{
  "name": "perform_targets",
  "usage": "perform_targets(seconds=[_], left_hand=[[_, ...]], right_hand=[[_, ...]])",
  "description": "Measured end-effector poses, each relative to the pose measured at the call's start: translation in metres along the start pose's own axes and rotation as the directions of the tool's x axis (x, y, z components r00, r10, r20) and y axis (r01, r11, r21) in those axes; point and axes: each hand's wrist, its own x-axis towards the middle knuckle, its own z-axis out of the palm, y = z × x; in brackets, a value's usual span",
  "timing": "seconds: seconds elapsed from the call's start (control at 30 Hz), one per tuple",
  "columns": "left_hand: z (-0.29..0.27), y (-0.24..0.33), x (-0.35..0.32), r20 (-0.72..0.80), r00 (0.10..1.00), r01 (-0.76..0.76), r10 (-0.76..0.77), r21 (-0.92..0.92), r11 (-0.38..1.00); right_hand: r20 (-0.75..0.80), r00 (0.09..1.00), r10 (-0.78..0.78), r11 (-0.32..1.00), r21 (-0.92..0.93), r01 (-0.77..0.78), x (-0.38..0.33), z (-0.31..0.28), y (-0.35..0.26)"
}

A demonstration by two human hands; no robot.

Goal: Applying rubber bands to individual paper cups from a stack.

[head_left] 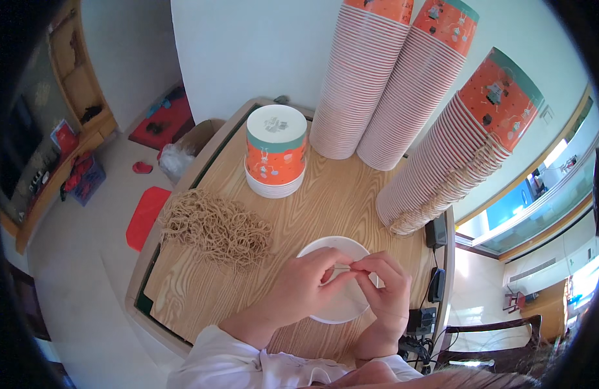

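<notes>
My left hand (302,285) and my right hand (385,285) meet fingertip to fingertip over an open white paper bucket (335,308). Both are closed in a pinch, and a thin pale strand (342,267) shows between them; its ends are hidden by the fingers. The bucket stands on the table right below my hands, its pale inside partly covered by them. To the left of my left hand lies a loose, tangled pile of tan paper twine (215,227).
A short stack of upside-down orange and green paper buckets (275,152) stands beyond the twine. Tall leaning stacks (361,78), (413,91) rise at the back, and another stack (442,155) hung with twine leans at the right. Black adapters and cables (421,321) line the wooden table's (332,214) right edge.
</notes>
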Motion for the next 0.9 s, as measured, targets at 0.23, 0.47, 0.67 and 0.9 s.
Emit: perform_targets(seconds=[0.23,0.47,0.67,0.9], left_hand=[[0.0,-0.007,0.006,-0.189,0.966,-0.171,0.175,0.037,0.985],[-0.004,0.001,0.0,-0.116,0.989,-0.098,0.095,-0.023,0.995],[0.0,-0.005,0.003,-0.1,0.988,-0.127,0.115,-0.13,0.983],[0.005,-0.006,0.004,-0.081,0.987,-0.142,0.137,-0.065,0.988]], right_hand=[[-0.181,0.983,0.034,0.996,-0.078,-0.049,0.0,-0.015,0.012],[-0.116,0.993,0.033,0.999,-0.017,-0.035,0.0,-0.008,0.0],[-0.047,0.999,-0.006,1.0,0.007,0.006,0.001,-0.008,0.003],[-0.068,0.997,0.043,0.999,-0.015,-0.044,0.003,-0.008,0.01]])
